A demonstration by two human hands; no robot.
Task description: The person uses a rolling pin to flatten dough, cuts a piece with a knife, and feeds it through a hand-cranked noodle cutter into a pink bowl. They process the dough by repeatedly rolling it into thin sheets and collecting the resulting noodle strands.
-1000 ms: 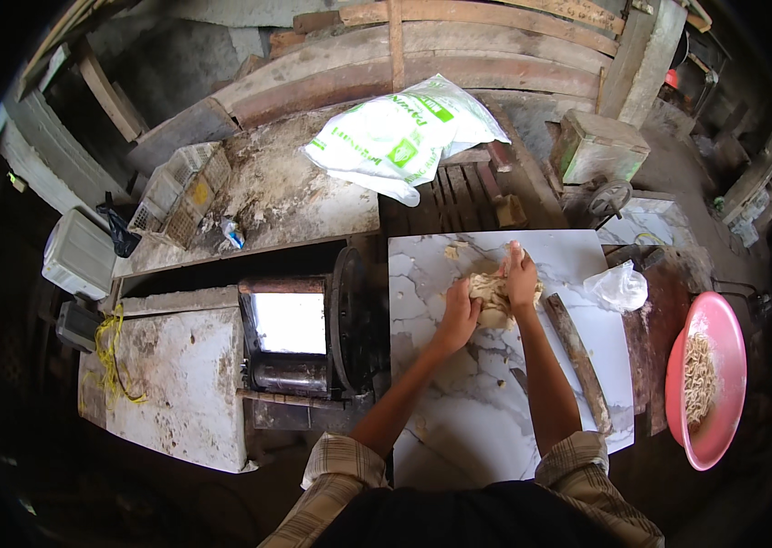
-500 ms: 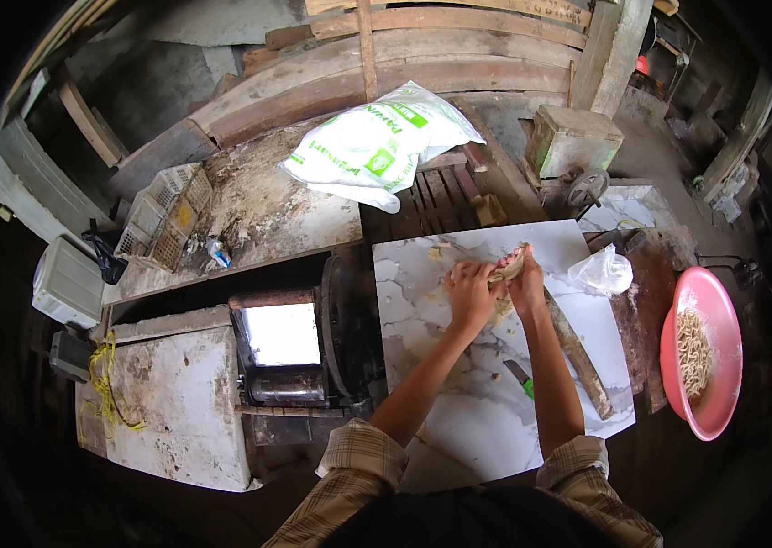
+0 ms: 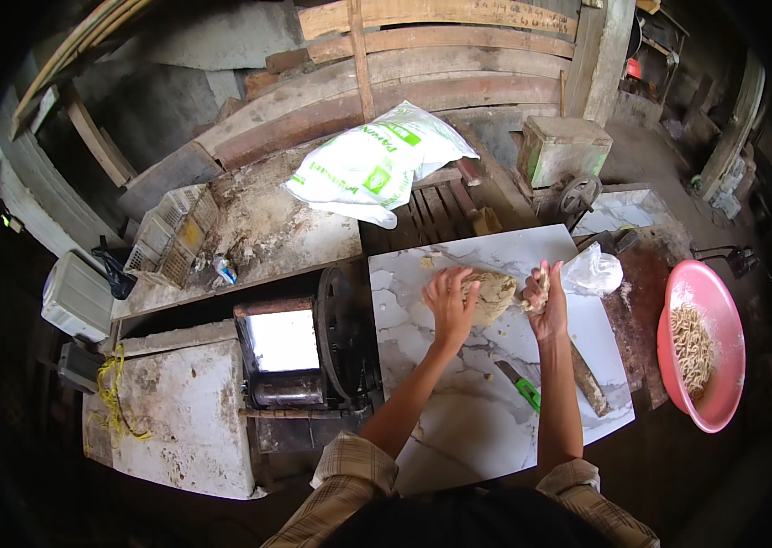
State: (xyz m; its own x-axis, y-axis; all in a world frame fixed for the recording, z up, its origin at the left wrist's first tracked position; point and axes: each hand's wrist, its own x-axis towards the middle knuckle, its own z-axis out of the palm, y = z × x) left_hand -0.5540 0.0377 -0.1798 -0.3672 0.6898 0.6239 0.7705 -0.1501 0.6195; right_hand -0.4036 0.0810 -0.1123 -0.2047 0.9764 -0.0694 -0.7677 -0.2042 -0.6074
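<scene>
On the marble-patterned board (image 3: 441,429) sits a lump of beige dough (image 3: 493,298). My left hand (image 3: 449,309) rests against the left side of the lump, its fingers spread. Just right of the lump, my right hand (image 3: 548,309) is raised with fingers curled around a small piece of dough (image 3: 530,294). A knife with a green handle (image 3: 526,393) lies nearer to me, left of my right forearm. A wooden rod (image 3: 589,379) lies partly hidden behind that forearm.
Right of the board stands a pink basin (image 3: 737,342) holding beige strips. A crumpled clear plastic bag (image 3: 594,271) lies at the board's right edge. A machine with a metal roller (image 3: 287,391) and wheel is at left. A white-and-green sack (image 3: 381,164) lies behind.
My hands have moved apart; both were on the dough together. The right now holds a small piece, while the left lies on the lump. More of the knife shows.
</scene>
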